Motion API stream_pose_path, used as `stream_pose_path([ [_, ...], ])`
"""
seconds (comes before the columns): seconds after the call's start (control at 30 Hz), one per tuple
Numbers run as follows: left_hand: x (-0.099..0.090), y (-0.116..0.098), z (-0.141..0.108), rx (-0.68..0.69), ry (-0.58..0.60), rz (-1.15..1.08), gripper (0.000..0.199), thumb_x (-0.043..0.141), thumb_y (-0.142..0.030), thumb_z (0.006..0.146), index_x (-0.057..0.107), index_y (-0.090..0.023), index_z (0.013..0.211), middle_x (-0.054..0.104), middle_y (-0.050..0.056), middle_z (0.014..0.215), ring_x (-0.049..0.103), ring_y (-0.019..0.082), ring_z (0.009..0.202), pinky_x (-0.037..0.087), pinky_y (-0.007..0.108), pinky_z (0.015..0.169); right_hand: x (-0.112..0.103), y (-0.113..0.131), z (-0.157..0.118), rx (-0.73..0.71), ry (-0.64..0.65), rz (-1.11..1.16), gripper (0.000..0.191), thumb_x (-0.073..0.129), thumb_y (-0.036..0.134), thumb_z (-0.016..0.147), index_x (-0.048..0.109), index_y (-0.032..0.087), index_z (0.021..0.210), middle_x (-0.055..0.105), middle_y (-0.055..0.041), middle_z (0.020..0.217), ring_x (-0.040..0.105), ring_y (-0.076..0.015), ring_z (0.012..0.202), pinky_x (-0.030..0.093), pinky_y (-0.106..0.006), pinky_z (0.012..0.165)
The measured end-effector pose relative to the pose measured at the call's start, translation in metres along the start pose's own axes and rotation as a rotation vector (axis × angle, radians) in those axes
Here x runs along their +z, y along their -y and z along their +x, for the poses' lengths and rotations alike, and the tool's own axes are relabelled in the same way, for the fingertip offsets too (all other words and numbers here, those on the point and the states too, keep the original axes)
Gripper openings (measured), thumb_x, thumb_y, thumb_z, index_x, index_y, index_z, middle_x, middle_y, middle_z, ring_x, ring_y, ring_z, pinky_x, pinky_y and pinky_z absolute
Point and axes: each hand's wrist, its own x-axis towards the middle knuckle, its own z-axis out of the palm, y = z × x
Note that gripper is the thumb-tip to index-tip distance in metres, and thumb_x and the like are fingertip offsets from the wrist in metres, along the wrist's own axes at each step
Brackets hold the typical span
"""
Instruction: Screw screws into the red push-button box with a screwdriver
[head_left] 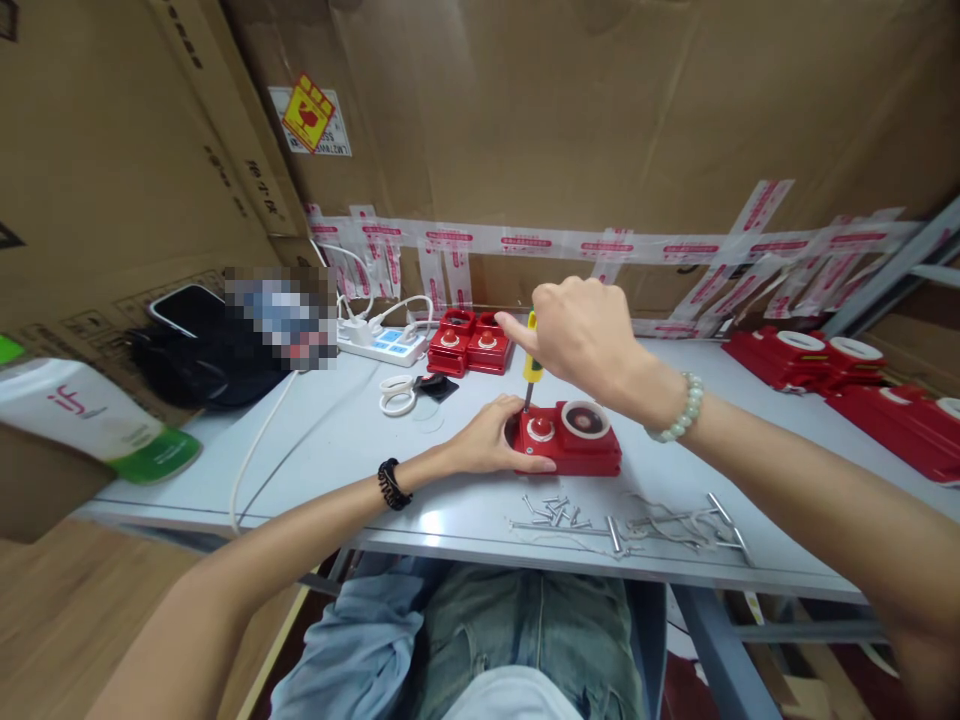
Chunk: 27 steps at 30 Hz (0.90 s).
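Note:
A red box-like unit with a round red knob and a white-rimmed dial lies on the pale table. My left hand grips its left end, thumb along the near side and fingers at the far side. Above it, my right hand is closed round the yellow handle of a screwdriver. The screwdriver stands nearly upright, its tip at the unit's far left corner, beside my left fingertips. Several loose screws lie on the table in front of the unit.
Metal rods with string lie near the front edge. Behind are red units, white-handled scissors and a power strip. More red units are at right, a white-green tube at left. Cardboard rises behind.

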Motion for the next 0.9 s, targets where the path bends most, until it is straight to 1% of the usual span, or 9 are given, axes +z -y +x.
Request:
stream_pose_path([
  [0.2, -0.002, -0.002, -0.001, 0.013, 0.018, -0.043, 0.057, 0.080, -0.061, 0.061, 0.056, -0.018, 0.090, 0.060, 0.004, 0.090, 0.055, 0.022, 0.082, 0.044, 0.035, 0.075, -0.016, -0.013, 0.006, -0.259, 0.189, 0.104, 0.013, 0.054, 0.029, 0.092, 0.058, 0.016, 0.091, 0.060, -0.0088, 0.077, 0.055, -0.0211, 0.070, 0.033, -0.033, 0.059],
  [0.3, -0.003, -0.003, -0.001, 0.018, 0.025, -0.064, 0.058, 0.080, -0.060, 0.062, 0.058, -0.018, 0.094, 0.061, 0.005, 0.093, 0.057, 0.024, 0.086, 0.046, 0.036, 0.077, -0.025, -0.023, 0.012, -0.347, 0.360, 0.207, 0.018, 0.059, 0.029, 0.088, 0.054, 0.021, 0.104, 0.062, -0.0054, 0.083, 0.053, -0.0176, 0.066, 0.034, -0.031, 0.055],
  [0.37, -0.003, -0.003, -0.001, 0.018, 0.029, -0.062, 0.057, 0.081, -0.060, 0.062, 0.058, -0.018, 0.094, 0.061, 0.005, 0.093, 0.057, 0.024, 0.086, 0.046, 0.037, 0.078, -0.030, -0.026, 0.014, -0.309, 0.439, 0.186, 0.020, 0.061, 0.030, 0.087, 0.054, 0.022, 0.104, 0.062, -0.0043, 0.082, 0.052, -0.0162, 0.061, 0.032, -0.030, 0.052],
  [0.5, -0.003, -0.004, -0.001, 0.011, 0.015, -0.018, 0.057, 0.080, -0.062, 0.060, 0.055, -0.018, 0.086, 0.058, 0.004, 0.090, 0.055, 0.022, 0.081, 0.045, 0.035, 0.075, -0.035, -0.023, 0.011, -0.178, 0.349, 0.013, 0.025, 0.059, 0.042, 0.089, 0.058, 0.017, 0.092, 0.056, -0.0055, 0.069, 0.050, -0.0171, 0.058, 0.028, -0.031, 0.052],
  [0.57, -0.003, -0.004, -0.001, 0.012, 0.012, 0.003, 0.057, 0.080, -0.063, 0.060, 0.053, -0.018, 0.084, 0.057, 0.003, 0.087, 0.054, 0.021, 0.079, 0.044, 0.035, 0.073, -0.036, -0.020, 0.010, -0.169, 0.320, -0.030, 0.026, 0.057, 0.041, 0.091, 0.058, 0.015, 0.093, 0.055, -0.0066, 0.070, 0.051, -0.0186, 0.061, 0.029, -0.032, 0.054],
  [0.67, -0.003, -0.004, -0.001, 0.014, 0.020, -0.001, 0.056, 0.078, -0.063, 0.062, 0.053, -0.018, 0.085, 0.057, 0.003, 0.086, 0.053, 0.021, 0.079, 0.043, 0.035, 0.074, -0.040, -0.020, 0.010, -0.262, 0.402, 0.077, 0.017, 0.061, 0.028, 0.087, 0.055, 0.019, 0.101, 0.060, -0.0064, 0.081, 0.052, -0.0180, 0.066, 0.033, -0.032, 0.055],
  [0.77, -0.003, -0.003, -0.001, 0.018, 0.018, -0.017, 0.057, 0.079, -0.063, 0.062, 0.055, -0.018, 0.088, 0.058, 0.003, 0.089, 0.053, 0.021, 0.082, 0.043, 0.036, 0.076, -0.044, -0.022, 0.011, -0.353, 0.520, 0.200, 0.022, 0.062, 0.018, 0.083, 0.052, 0.022, 0.102, 0.062, -0.0050, 0.091, 0.054, -0.0166, 0.069, 0.037, -0.031, 0.056],
  [0.83, -0.002, -0.003, -0.001, 0.017, 0.016, -0.014, 0.057, 0.079, -0.063, 0.061, 0.054, -0.018, 0.086, 0.057, 0.003, 0.088, 0.053, 0.021, 0.081, 0.042, 0.035, 0.075, -0.043, -0.023, 0.011, -0.305, 0.542, 0.176, 0.021, 0.062, 0.024, 0.084, 0.052, 0.022, 0.103, 0.062, -0.0061, 0.091, 0.054, -0.0180, 0.069, 0.037, -0.032, 0.055],
  [0.9, -0.002, -0.003, -0.001, 0.011, 0.016, -0.010, 0.057, 0.080, -0.062, 0.061, 0.053, -0.018, 0.084, 0.056, 0.003, 0.087, 0.052, 0.021, 0.080, 0.042, 0.035, 0.074, -0.039, -0.023, 0.010, -0.222, 0.473, 0.109, 0.022, 0.058, 0.036, 0.089, 0.054, 0.019, 0.102, 0.061, -0.0077, 0.085, 0.054, -0.0197, 0.067, 0.035, -0.034, 0.055],
])
